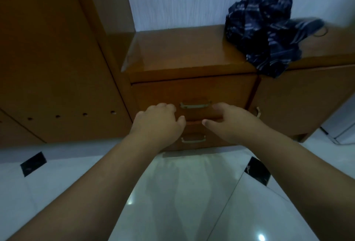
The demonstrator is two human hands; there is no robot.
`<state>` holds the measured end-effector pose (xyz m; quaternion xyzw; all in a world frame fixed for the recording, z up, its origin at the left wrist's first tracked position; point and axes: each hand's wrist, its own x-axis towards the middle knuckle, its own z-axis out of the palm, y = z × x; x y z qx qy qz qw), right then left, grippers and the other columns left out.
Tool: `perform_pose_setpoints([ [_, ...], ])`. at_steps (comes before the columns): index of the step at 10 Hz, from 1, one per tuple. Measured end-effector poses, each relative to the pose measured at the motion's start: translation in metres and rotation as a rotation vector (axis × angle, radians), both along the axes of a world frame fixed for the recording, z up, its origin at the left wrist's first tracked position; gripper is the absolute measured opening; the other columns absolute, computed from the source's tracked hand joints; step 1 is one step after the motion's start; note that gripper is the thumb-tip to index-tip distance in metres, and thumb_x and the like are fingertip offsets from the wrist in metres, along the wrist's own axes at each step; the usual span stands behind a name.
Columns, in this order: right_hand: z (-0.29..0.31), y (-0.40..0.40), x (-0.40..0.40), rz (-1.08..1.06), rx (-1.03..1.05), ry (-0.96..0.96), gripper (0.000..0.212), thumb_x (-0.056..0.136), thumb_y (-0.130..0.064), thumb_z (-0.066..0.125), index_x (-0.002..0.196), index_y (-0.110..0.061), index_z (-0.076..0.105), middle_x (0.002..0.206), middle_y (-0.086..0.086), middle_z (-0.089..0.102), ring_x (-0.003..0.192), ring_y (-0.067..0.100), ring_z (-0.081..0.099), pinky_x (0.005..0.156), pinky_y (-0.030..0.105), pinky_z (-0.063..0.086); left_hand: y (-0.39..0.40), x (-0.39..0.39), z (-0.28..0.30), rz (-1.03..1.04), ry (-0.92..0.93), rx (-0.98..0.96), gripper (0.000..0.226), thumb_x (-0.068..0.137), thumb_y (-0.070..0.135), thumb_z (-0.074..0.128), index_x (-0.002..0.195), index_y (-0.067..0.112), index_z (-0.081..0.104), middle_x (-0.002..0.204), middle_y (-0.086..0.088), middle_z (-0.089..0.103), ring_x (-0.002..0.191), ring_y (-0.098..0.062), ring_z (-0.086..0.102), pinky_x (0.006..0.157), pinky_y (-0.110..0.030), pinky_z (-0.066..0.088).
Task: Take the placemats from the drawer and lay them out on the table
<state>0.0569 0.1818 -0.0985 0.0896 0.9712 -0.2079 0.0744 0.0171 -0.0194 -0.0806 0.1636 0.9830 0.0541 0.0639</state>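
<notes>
Tall wooden cabinet panel [53,68] at left, row of small holes near its lower edge. Left hand [159,119] against front of upper drawer [192,91], just left of drawer handle [195,105], fingers curled, nothing visibly gripped. Right hand [228,119] just right of handle, fingers loosely bent toward drawer face, thumb extended, holding nothing. Upper drawer closed; placemats not visible. Lower drawer handle [193,139] below, between wrists. Dark striped cloth [267,29] bunched on cabinet top [182,48] at right.
</notes>
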Motion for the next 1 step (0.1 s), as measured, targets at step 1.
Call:
perform_pose_setpoints([
  [1, 0.0527, 0.0015, 0.0016, -0.014, 0.014, 0.089, 0.078, 0.087, -0.071, 0.049, 0.152, -0.032, 0.029, 0.152, -0.002, 0.04, 0.128, 0.022, 0.049, 0.095, 0.041, 0.05, 0.0037, -0.0039, 0.0492, -0.011, 0.104, 0.017, 0.059, 0.099, 0.063, 0.031, 0.144, 0.028, 0.047, 0.146, 0.002, 0.051, 0.13, -0.025, 0.049, 0.101, -0.049, 0.04],
])
